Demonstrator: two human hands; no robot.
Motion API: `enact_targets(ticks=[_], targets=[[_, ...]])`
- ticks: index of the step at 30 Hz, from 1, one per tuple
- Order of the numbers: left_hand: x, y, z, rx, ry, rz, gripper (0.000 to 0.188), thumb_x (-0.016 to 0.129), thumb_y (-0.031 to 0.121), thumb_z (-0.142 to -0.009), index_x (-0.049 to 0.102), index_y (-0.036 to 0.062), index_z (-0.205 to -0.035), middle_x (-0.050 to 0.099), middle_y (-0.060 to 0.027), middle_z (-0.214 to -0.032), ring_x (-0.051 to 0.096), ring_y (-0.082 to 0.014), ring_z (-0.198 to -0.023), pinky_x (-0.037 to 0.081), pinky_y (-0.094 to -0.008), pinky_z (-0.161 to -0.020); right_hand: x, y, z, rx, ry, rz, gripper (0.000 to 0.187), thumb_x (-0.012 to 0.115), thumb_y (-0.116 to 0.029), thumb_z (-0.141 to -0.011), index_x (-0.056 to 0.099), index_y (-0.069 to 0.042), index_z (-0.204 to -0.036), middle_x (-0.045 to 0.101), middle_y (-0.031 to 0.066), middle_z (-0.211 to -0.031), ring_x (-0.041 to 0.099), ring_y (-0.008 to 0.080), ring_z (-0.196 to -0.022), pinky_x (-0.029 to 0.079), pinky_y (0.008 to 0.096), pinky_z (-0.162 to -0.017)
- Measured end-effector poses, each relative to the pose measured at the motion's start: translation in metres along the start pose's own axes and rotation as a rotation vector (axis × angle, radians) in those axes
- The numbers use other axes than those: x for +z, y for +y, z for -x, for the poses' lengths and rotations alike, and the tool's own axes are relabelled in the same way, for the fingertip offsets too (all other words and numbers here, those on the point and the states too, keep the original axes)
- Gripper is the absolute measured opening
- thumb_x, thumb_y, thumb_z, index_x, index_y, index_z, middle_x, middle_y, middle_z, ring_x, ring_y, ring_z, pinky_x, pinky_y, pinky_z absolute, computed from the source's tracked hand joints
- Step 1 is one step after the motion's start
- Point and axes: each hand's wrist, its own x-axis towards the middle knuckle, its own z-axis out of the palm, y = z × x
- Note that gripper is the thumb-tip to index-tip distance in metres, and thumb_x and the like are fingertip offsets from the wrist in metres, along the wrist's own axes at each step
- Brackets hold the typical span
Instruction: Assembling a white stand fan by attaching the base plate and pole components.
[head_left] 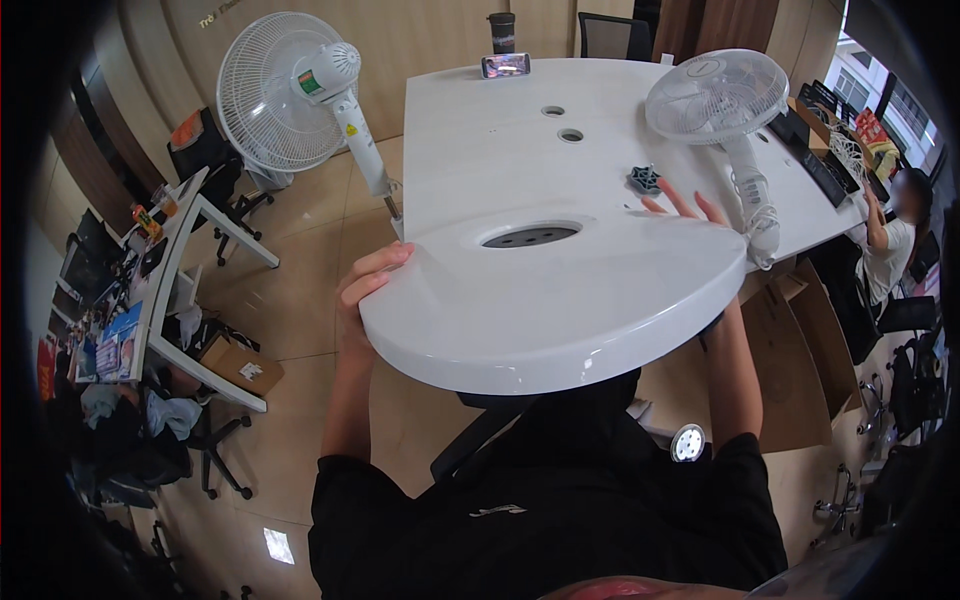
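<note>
A large white disc-shaped fan base (540, 325) is held in front of my body, over the near end of the white table. Its top has an oval recess with a dark insert (532, 237). My left hand (368, 285) is closed round its left edge, fingers on top. My right hand (690, 205) grips the right side, its fingers spread over the far right rim; the palm is hidden by the disc. A dark green star-shaped knob (645, 180) lies on the table just beyond the right fingers. To its right rests a white fan (715, 95) with a cord wound round its neck.
A white standing fan (285, 95) is left of the table (470, 130). A phone (505, 66) and a dark cup (502, 32) are at the far edge. An open cardboard box (775, 350) stands at right, near a seated person (895, 245). A cluttered desk (165, 260) is at left.
</note>
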Motion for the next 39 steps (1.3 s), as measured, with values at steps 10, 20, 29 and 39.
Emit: enact_targets(ticks=[10,20,29,39], targets=[[-0.002,-0.019,0.007,0.120,-0.125,-0.233,0.049,0.075,0.016,-0.083,0.044,0.0134,-0.120,0.060,-0.0192,-0.121,0.061,-0.0393,-0.111,0.045,-0.0574,-0.100,-0.034,0.012,-0.032,0.097,0.136,0.240,0.062,0.062,-0.017,-0.092,0.038,-0.007,-0.148,0.046,0.0209,-0.146,0.059,0.0312,-0.120,0.051,0.0400,-0.098],[-0.008,-0.038,0.033,-0.056,-0.250,-0.412,0.059,0.072,0.002,-0.080,0.046,0.0137,-0.132,0.054,-0.0140,-0.139,0.050,-0.0425,-0.130,0.036,-0.0611,-0.111,-0.071,0.030,-0.100,0.022,-0.033,0.367,0.073,0.058,0.006,-0.084,0.032,-0.004,-0.152,0.037,0.0205,-0.153,0.053,0.0279,-0.128,0.048,0.0346,-0.103],[-0.014,-0.063,0.053,-0.138,-0.336,-0.579,0.068,0.068,-0.013,-0.073,0.048,0.0116,-0.134,0.053,-0.0121,-0.142,0.049,-0.0397,-0.133,0.048,-0.0511,-0.105,-0.078,0.044,-0.127,-0.071,-0.002,0.423,0.067,0.060,0.006,-0.084,0.041,-0.001,-0.148,0.044,0.0142,-0.151,0.050,0.0212,-0.131,0.044,0.0296,-0.105],[-0.022,-0.065,0.058,-0.124,-0.495,-0.683,0.059,0.071,-0.008,-0.074,0.056,0.0069,-0.129,0.057,-0.0124,-0.138,0.053,-0.0372,-0.130,0.050,-0.0497,-0.103,-0.090,0.050,-0.137,-0.194,-0.006,0.626,0.057,0.062,0.005,-0.086,0.050,-0.002,-0.142,0.052,0.0103,-0.145,0.051,0.0166,-0.130,0.042,0.0273,-0.106]])
